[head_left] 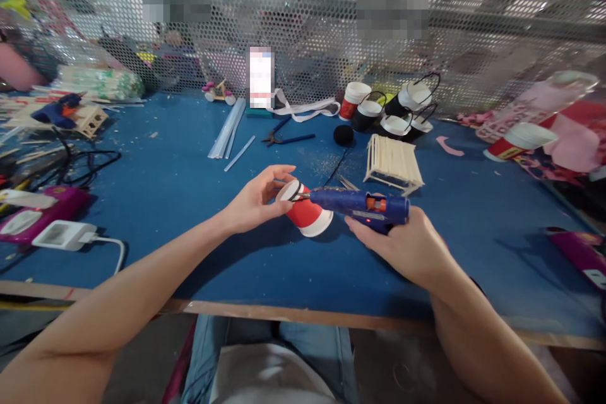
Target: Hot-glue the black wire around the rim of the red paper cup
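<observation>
A: Left hand [262, 197] curled around the top of the red-and-white cup [310, 219], right hand [411, 243] wrapped on the blue glue gun [350, 202], nozzle [305, 196] right at the cup's black cord [297, 189]!

B: Left thumb's just beside that nozzle; one slip could mean a burn.

A: Cup's tilted, too: a loose grip might let it roll.

B: And beyond the hands, black yarn [343, 135] trails across the desk [265, 271] toward the gun; it could snag.

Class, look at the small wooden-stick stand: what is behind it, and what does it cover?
Behind the wooden-stick stand are dark handled cups. Its top covers part of the blue table, so whatever is under there cannot be clearly seen.
</observation>
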The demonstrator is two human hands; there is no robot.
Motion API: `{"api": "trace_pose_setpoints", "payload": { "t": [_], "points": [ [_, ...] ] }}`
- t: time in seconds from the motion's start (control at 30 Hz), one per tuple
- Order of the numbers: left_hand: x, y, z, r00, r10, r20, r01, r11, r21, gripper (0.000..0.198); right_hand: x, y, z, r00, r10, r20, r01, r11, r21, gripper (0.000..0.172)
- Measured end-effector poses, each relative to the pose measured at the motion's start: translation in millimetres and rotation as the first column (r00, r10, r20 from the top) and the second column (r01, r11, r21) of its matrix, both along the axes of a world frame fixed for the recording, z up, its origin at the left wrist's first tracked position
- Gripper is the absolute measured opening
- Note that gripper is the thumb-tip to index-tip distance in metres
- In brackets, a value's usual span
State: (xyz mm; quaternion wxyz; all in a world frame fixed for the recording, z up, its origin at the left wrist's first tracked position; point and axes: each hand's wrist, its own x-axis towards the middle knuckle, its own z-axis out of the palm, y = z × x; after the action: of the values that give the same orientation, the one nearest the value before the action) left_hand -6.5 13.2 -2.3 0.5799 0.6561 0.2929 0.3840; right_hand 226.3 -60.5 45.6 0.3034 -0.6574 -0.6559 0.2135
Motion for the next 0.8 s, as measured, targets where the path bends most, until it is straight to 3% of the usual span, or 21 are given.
{"api": "trace_pose_setpoints", "payload": {
  "t": [0.23,0.47,0.8],
  "points": [
    [0.7,-0.6,0.6,1.000,0.018,-0.009,-0.018,1.000,-0.004,0.054,-2.8,-1.5,-0.3,1.000,0.025,0.017,-0.025,1.000,0.005,0.028],
    [2.7,-0.9,0.3,1.000,0.016,-0.017,-0.016,1.000,-0.001,0.062,-2.4,-2.7,-1.1,0.998,-0.013,0.058,0.012,1.000,0.008,0.026],
    [4.6,-1.7,-0.9,0.997,0.044,-0.065,-0.042,0.999,0.027,0.061,-4.7,-3.5,1.9,0.996,0.026,0.084,-0.029,0.999,0.035,0.022]
  ]
}}
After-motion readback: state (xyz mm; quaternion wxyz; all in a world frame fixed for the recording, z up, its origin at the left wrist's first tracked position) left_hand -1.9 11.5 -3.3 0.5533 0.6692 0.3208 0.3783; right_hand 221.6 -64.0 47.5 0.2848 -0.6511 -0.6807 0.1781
